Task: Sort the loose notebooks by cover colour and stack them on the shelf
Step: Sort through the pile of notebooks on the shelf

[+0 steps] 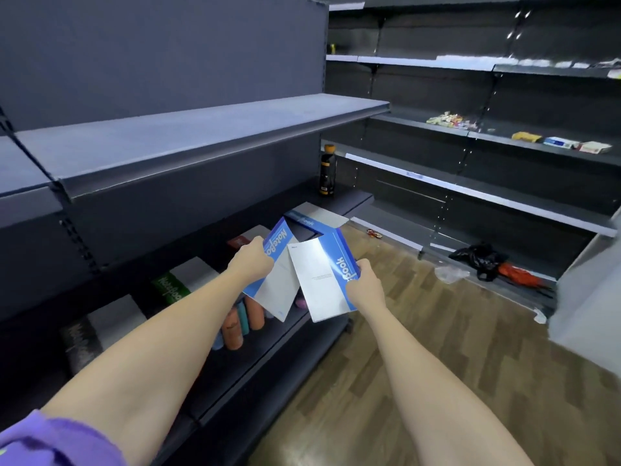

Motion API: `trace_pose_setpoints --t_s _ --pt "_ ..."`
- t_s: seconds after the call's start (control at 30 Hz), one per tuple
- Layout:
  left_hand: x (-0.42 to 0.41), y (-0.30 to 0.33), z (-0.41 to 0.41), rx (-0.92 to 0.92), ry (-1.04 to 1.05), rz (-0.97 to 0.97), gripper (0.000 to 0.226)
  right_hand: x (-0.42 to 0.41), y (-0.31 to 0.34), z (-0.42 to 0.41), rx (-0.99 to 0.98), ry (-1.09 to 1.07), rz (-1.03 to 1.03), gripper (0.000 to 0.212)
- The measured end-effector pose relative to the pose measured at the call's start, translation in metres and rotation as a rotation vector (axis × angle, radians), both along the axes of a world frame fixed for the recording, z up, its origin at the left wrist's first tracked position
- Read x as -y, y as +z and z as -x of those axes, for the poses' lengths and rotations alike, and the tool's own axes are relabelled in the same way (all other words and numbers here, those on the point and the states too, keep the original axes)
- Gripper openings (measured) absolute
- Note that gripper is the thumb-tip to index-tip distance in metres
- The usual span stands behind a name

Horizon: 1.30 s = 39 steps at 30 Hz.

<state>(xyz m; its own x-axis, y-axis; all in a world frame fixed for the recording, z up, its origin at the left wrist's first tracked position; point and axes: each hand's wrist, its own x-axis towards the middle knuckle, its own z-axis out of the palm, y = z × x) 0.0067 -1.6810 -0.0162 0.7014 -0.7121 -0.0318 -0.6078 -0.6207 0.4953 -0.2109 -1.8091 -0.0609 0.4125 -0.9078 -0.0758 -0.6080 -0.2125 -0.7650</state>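
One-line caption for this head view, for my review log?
Left hand and right hand each hold a blue notebook over a dark shelf bearing more notebooks.

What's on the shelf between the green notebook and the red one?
In the head view, a white-grey cover lies between the green notebook and the red notebook, then dark bare shelf.

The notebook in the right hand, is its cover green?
No, the notebook gripped by the right hand has a blue and white cover, like the one in the left hand.
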Motion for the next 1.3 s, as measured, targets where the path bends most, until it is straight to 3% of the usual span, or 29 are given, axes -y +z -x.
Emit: trace_pose_setpoints --t_s 0.43,0.73,0.87,1.03,1.3 --pt "0.094 0.012 0.038 -0.016 0.205 0.007 0.014 0.142 0.007 0.005 0.066 0.259 -0.090 0.020" --pt "0.121 0.024 0.030 -0.089 0.382 0.070 0.013 0.174 0.003 -0.054 0.195 0.378 -0.284 0.018" --pt "0.134 0.019 0.010 -0.136 0.424 0.071 0.013 0.188 -0.005 -0.080 0.193 0.445 -0.412 0.025" --pt "0.158 0.010 -0.020 -0.192 0.467 0.084 0.016 0.227 0.003 -0.102 0.066 0.618 -0.583 0.054" --pt "0.195 -0.008 -0.060 -0.247 0.563 0.193 0.026 0.290 0.007 -0.143 0.003 0.649 -0.582 0.072"
